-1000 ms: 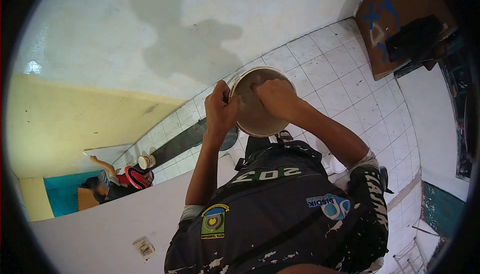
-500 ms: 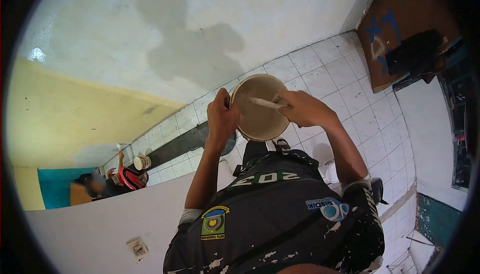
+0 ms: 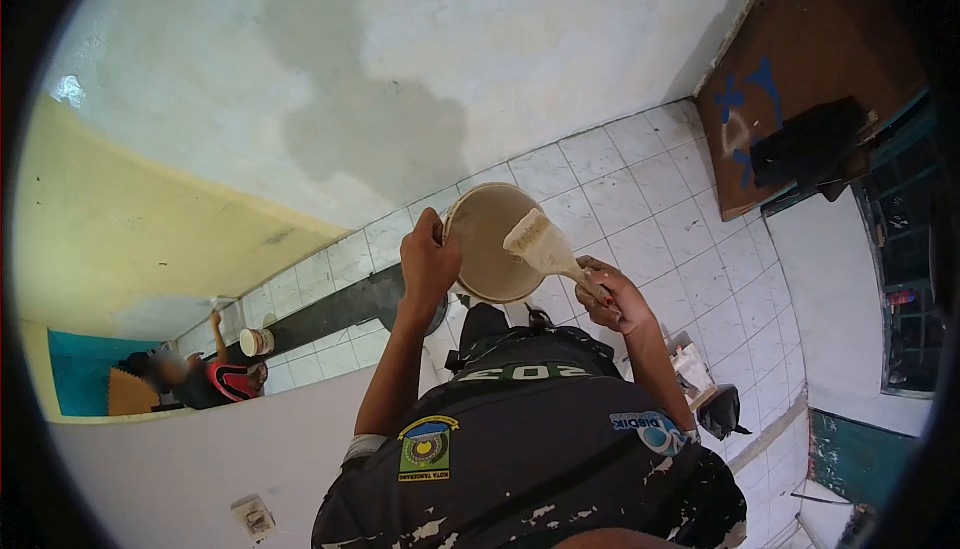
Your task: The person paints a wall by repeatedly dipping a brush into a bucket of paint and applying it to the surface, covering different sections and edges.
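Observation:
My left hand (image 3: 430, 261) is closed on the rim of a round, pale bucket (image 3: 478, 239), tilted so its inside shows. Between the fingers of my right hand (image 3: 615, 297) is the handle of a wide paintbrush (image 3: 543, 246). The brush lies across the view of the bucket's mouth, with its bristles pointing to the upper left, over the bucket's opening. Whitish paint coats the bristles and the brush head.
Ahead rises a wall (image 3: 420, 59), part whitish and part yellow. Another person (image 3: 215, 379) reaches toward its lower left, near a second bucket (image 3: 257, 342). A dark board (image 3: 320, 309) lies on the tiled floor (image 3: 650, 179). A brown panel (image 3: 790, 59) stands right.
My right hand has drawn the paintbrush back and turned it, so its bristles now show. The bucket sits slightly lower and further left in view.

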Tool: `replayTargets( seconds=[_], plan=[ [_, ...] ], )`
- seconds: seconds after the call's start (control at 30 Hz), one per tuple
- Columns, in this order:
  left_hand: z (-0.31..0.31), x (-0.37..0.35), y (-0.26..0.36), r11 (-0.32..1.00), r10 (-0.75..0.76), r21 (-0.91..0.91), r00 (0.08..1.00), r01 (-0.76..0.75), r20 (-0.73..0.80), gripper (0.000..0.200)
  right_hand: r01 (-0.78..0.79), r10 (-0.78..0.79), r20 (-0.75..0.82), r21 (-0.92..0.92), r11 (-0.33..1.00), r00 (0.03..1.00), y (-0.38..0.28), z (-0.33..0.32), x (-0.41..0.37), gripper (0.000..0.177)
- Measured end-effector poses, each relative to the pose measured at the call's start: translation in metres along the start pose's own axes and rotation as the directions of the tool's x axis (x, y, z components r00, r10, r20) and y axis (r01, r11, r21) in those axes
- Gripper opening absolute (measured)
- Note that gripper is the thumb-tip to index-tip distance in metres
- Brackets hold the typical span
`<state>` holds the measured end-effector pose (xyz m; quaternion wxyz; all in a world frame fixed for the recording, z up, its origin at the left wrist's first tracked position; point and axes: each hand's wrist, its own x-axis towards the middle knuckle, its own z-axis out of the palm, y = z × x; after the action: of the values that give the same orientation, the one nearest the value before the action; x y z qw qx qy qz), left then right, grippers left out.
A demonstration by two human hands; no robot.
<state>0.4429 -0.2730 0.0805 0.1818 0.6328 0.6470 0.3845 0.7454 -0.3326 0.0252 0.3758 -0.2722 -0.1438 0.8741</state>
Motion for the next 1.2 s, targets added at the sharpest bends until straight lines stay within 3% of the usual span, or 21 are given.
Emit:
replayTargets(
  seconds=[0.03,0.1,0.23,0.4,0.6,0.7,0.83,0.93,1.03,1.1,1.2],
  plan=[
    [0.001,0.002,0.000,1.000,-0.012,0.001,1.000,0.012,-0.001,0.019,0.008,-0.008,-0.003,-0.007,1.000,1.000,0.001,-0.003,0.002,0.037],
    [0.001,0.006,-0.001,1.000,-0.017,-0.009,1.000,0.017,-0.004,0.019,0.028,-0.045,0.144,0.118,0.993,0.988,0.002,-0.007,0.004,0.038],
    [0.004,0.020,-0.003,0.999,0.001,-0.034,1.000,-0.001,-0.019,0.020,0.071,-0.094,0.194,0.124,0.990,0.976,-0.012,-0.001,0.014,0.037],
    [0.006,0.041,-0.020,0.998,-0.050,-0.046,0.996,0.047,-0.080,0.018,0.118,-0.118,0.101,0.004,0.993,0.988,-0.027,0.018,0.038,0.037],
    [0.000,0.084,-0.065,0.996,-0.082,0.010,0.991,0.083,-0.107,0.018,0.075,-0.097,-0.053,-0.326,0.942,0.994,-0.080,0.106,0.084,0.025],
    [-0.016,0.120,-0.083,0.993,-0.115,0.024,0.990,0.117,-0.076,0.019,0.145,-0.166,-0.024,-0.372,0.917,0.986,-0.116,0.158,0.122,0.022],
    [-0.042,0.167,-0.108,0.996,-0.078,0.043,0.995,0.081,-0.067,0.019,0.384,-0.358,0.142,-0.368,0.847,0.923,-0.184,0.252,0.183,0.019],
    [-0.063,0.196,-0.130,0.995,-0.101,0.015,0.985,0.103,-0.137,0.019,0.592,-0.563,0.223,-0.481,0.647,0.796,-0.232,0.344,0.222,0.021],
    [-0.087,0.221,-0.155,0.993,-0.117,-0.013,0.973,0.116,-0.199,0.019,0.738,-0.765,0.313,-0.607,0.295,0.563,-0.280,0.427,0.271,0.023],
    [-0.102,0.233,-0.173,0.996,-0.090,-0.022,0.970,0.088,-0.226,0.021,0.776,-0.784,0.458,-0.629,0.047,0.419,-0.313,0.480,0.297,0.025],
    [-0.111,0.248,-0.208,0.994,-0.110,-0.003,0.963,0.113,-0.247,0.025,0.747,-0.790,0.539,-0.644,-0.163,0.292,-0.352,0.553,0.326,0.027]
  ],
)
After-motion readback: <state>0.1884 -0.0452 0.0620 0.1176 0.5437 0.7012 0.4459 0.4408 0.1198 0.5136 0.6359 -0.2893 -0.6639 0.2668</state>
